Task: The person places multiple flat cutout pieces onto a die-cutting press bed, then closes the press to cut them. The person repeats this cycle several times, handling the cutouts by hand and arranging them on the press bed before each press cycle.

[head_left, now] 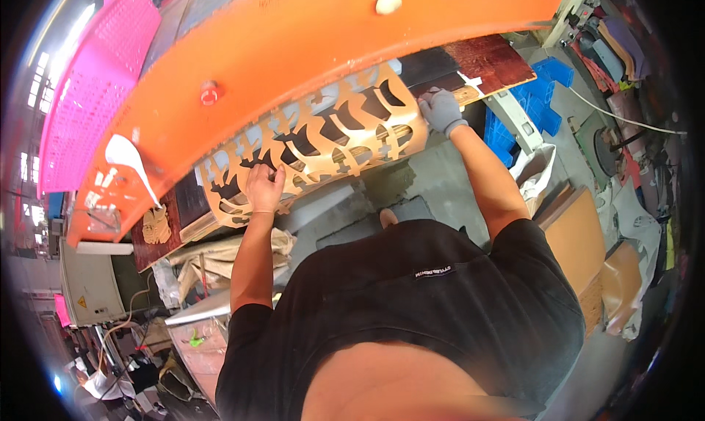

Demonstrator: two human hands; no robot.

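1. In the head view, the tan sheet (356, 138), with many cut-out holes, lies at the upper centre of the frame, its lower edge bending downward.
2. The left hand (266, 186), left of centre, is on this sheet with its fingers bent; I cannot tell if they grip it.
3. The right hand (443, 111), in a grey glove, is at the sheet's right end, fingers curled; their grip I cannot tell.
4. The orange machine (294, 46) crosses the top; the pink basket (95, 90) is at upper left.

Sheet (358, 137) on table (496, 62), basket (99, 79) at left
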